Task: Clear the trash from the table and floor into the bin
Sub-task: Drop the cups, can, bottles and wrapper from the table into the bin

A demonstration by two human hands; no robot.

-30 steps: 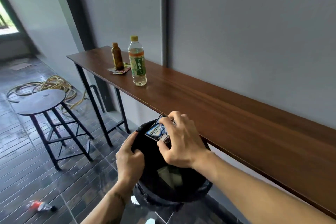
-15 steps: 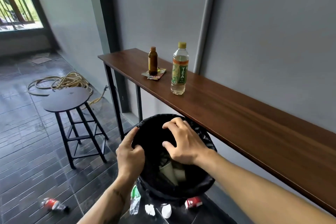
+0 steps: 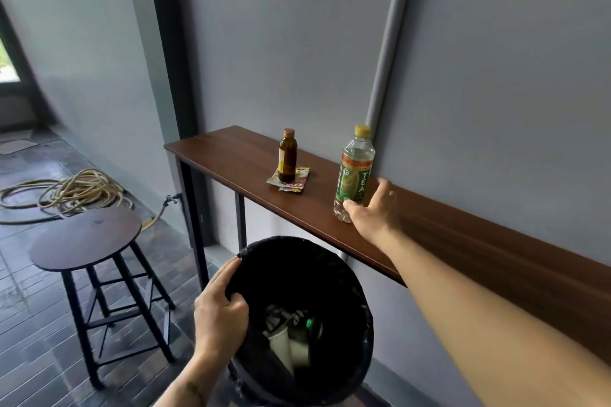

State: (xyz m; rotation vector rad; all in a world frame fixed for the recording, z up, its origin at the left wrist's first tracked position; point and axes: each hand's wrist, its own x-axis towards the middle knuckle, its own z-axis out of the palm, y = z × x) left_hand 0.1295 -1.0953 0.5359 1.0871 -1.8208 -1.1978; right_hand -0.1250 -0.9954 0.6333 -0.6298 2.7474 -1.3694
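A black bin (image 3: 357,324) lined with a black bag stands below the wooden table (image 3: 446,241); trash lies inside it. My left hand (image 3: 220,311) grips the bin's near-left rim. On the table stands a clear tea bottle (image 3: 355,175) with a green label and yellow cap. My right hand (image 3: 373,211) is at the bottle's base, fingers spread around it, thumb touching the lower part. Farther left a small brown bottle (image 3: 287,160) stands on flat snack wrappers (image 3: 294,182).
A round dark stool (image 3: 86,238) stands left of the bin. A coiled yellow hose (image 3: 72,192) lies on the tiled floor behind it. A grey pipe (image 3: 390,36) runs up the wall behind the tea bottle.
My right hand dropped the blue packet into the bin, left the bin and reached up to the tea bottle. My left hand stayed on the rim. The view shifted, hiding the floor trash.
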